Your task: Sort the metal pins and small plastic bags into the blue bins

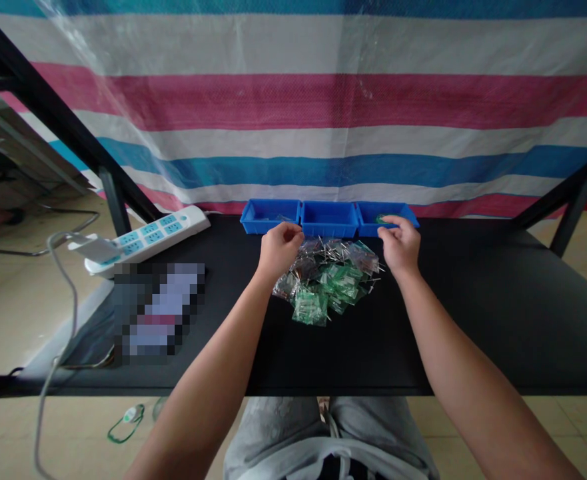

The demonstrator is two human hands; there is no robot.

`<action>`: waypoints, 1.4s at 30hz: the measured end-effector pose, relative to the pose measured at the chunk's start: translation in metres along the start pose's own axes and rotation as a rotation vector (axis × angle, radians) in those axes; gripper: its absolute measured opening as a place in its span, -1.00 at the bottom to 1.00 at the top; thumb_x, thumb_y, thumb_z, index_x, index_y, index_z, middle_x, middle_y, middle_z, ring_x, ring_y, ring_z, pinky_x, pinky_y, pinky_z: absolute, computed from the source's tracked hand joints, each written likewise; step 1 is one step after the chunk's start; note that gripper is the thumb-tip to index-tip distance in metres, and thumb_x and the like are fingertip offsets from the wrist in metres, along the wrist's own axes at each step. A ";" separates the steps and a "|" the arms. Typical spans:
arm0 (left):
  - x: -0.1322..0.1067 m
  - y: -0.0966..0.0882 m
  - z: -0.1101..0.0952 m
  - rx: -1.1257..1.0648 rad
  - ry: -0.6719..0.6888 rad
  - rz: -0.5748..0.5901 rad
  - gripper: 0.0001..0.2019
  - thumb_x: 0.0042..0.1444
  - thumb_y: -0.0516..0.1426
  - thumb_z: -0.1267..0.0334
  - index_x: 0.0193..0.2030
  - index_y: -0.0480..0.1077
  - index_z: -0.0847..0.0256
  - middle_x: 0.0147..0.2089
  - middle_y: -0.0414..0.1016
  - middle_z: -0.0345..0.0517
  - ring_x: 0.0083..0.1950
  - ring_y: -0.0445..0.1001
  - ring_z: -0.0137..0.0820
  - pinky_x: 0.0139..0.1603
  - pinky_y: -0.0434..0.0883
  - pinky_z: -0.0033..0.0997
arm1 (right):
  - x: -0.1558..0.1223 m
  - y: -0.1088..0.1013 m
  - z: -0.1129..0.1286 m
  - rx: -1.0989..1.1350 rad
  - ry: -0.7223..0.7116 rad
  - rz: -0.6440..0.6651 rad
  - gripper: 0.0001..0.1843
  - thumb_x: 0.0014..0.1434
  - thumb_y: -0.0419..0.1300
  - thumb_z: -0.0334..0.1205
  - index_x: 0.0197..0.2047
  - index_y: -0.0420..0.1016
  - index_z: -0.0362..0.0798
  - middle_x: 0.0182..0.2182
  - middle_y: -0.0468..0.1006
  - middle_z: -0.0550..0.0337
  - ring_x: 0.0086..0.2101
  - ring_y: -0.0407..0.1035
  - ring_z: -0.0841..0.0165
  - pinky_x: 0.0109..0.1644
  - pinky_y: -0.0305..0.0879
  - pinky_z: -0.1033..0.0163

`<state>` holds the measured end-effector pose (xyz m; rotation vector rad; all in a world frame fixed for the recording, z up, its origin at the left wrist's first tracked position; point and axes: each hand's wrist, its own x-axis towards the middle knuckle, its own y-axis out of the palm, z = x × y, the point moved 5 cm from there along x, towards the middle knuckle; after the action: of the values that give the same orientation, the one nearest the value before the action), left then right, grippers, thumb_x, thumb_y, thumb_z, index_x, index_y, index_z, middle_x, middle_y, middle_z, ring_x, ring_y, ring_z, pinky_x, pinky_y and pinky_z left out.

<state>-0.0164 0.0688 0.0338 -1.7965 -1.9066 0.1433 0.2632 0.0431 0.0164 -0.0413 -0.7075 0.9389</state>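
Note:
A pile of small clear and green plastic packets (340, 283), with thin metal pins among them, lies on the black tabletop. At the pile's upper left edge is my left hand (279, 253), its fingers curled into a pinch; what they hold, if anything, is hidden. My right hand (402, 247) is at the front of the right blue bin (398, 231), thumb and forefinger apart. By that forefinger a green packet (379, 219) shows inside the bin. The left blue bin (258, 227) contains a few clear packets. Between them stands the middle blue bin (329, 230), touching its neighbours.
A white power strip (146, 241) with a plugged-in adapter lies at the left, its grey cable (76, 300) hanging over the front edge. Nearby is a blurred-out phone-like object (166, 310). Black metal frame bars (68, 113) flank the table; a striped sheet (293, 100) hangs behind.

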 end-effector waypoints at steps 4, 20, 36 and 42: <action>-0.005 0.007 -0.006 0.318 0.138 0.119 -0.80 0.03 0.11 0.37 -0.23 0.54 0.26 -0.27 0.59 -0.07 -0.24 0.51 -0.31 -0.12 0.39 -0.35 | -0.017 0.019 0.028 -0.061 -0.102 0.150 -0.81 0.04 0.14 -0.22 -0.31 0.53 -0.09 -0.37 0.58 0.09 -0.42 0.43 0.32 -0.29 0.36 0.21; -0.007 0.014 -0.005 0.500 0.237 0.167 -0.74 0.06 0.08 0.38 -0.14 0.52 0.24 -0.15 0.59 -0.03 -0.09 0.51 -0.24 0.05 0.41 -0.26 | -0.017 0.022 0.017 -0.183 -0.011 0.613 -0.78 -0.04 0.21 -0.17 -0.33 0.52 -0.11 -0.67 0.32 0.34 -0.60 0.20 0.44 -0.44 0.09 0.29; -0.020 0.029 -0.016 0.493 0.418 0.327 -0.77 0.09 0.08 0.37 -0.15 0.51 0.17 -0.08 0.55 -0.03 -0.01 0.44 -0.22 0.07 0.33 -0.19 | -0.040 0.039 0.059 -0.286 -0.405 0.752 -0.69 -0.04 0.35 0.03 -0.38 0.56 -0.06 -0.42 0.46 0.15 -0.31 0.31 0.28 -0.20 0.22 0.20; -0.015 0.021 -0.010 0.573 0.285 0.204 -0.65 0.06 0.01 0.47 -0.07 0.49 0.19 0.00 0.52 0.00 0.08 0.39 -0.13 0.10 0.31 -0.10 | -0.039 0.042 0.059 -0.362 -0.377 0.521 -0.82 0.09 0.24 -0.12 -0.36 0.53 -0.07 -0.34 0.49 0.07 -0.23 0.34 0.22 -0.08 0.25 0.15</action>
<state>0.0065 0.0547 0.0296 -1.5113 -1.3098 0.4319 0.1840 0.0238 0.0268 -0.3920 -1.2479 1.3208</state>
